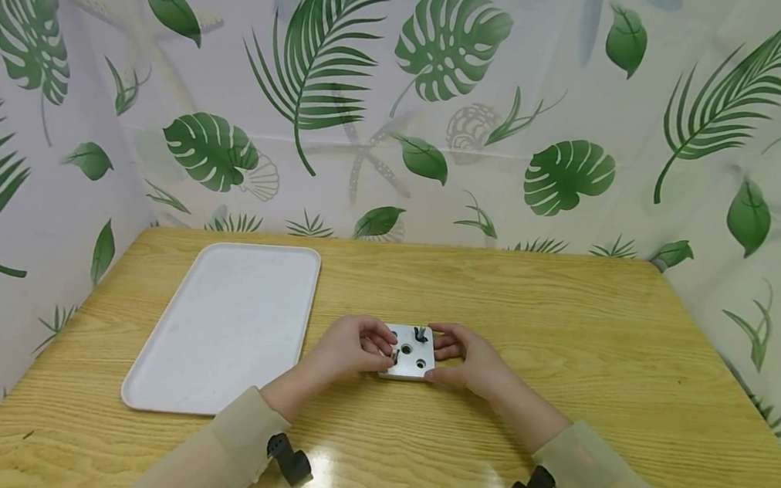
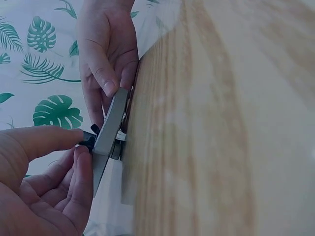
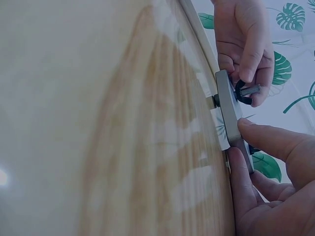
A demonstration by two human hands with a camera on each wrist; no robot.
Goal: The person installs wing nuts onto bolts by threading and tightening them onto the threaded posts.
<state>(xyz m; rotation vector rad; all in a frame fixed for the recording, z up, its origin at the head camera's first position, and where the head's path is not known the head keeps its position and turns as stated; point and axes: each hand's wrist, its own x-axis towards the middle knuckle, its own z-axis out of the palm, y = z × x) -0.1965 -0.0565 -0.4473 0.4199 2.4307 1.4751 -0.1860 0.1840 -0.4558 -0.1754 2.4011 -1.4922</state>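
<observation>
A small silvery metal plate [image 1: 407, 368] with round holes is held just over the table between both hands. Thumb and fingers of my left hand [image 1: 352, 347] pinch a black wing nut [image 2: 87, 139] on a threaded bolt [image 3: 253, 90] at the plate's left side. My right hand [image 1: 469, 359] grips the right edge, thumb on the top face and fingers below, as the right wrist view shows. Another black wing nut [image 1: 420, 335] sits on a bolt near the plate's far right corner. Under the plate, a bolt head [image 2: 116, 149] sticks out toward the wood.
To the left lies a white rectangular tray [image 1: 230, 323] with a raised rim. The wooden table [image 1: 566, 314] meets a leaf-printed cloth [image 1: 477, 205] at its back and sides. A small black camera hangs by each sleeve cuff.
</observation>
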